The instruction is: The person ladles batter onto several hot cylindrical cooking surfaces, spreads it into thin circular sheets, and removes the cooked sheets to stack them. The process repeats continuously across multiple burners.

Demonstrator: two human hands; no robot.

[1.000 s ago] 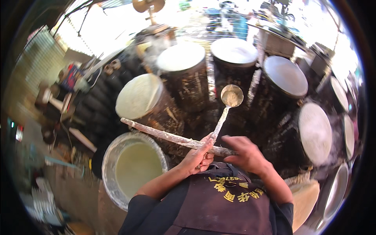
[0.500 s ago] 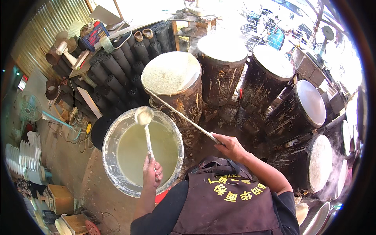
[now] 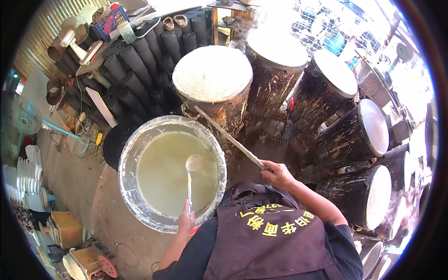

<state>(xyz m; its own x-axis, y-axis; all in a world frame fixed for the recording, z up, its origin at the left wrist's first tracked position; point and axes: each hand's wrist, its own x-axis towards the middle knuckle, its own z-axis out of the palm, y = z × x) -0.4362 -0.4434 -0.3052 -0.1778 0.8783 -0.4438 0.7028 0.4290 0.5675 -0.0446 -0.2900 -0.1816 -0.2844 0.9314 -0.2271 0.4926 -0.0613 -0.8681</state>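
My left hand [image 3: 185, 219] grips the batter-crusted handle of a long ladle [image 3: 196, 163], whose round bowl is dipped into pale greenish batter in a wide bucket [image 3: 126, 170] with a smeared white rim. My right hand [image 3: 276, 173] is closed on the lower end of a long pale stick [image 3: 229, 137]. The stick slants up and left, its far end over the side of a dark, crusted drum with a white top [image 3: 211, 70], right behind the bucket.
More steaming drums [image 3: 374, 193] curve round to the right. Stacks of black cylinders [image 3: 141, 64] stand at the back left with shoes and a blue crate [image 3: 113, 22] on top. A fan [image 3: 25, 116], cables and wooden boxes [image 3: 65, 227] sit on the left floor [image 3: 109, 214].
My hands, crossed a second ago, have separated. The ladle moved left over the bucket, then down into the batter. The view has shifted toward the left side of the room.
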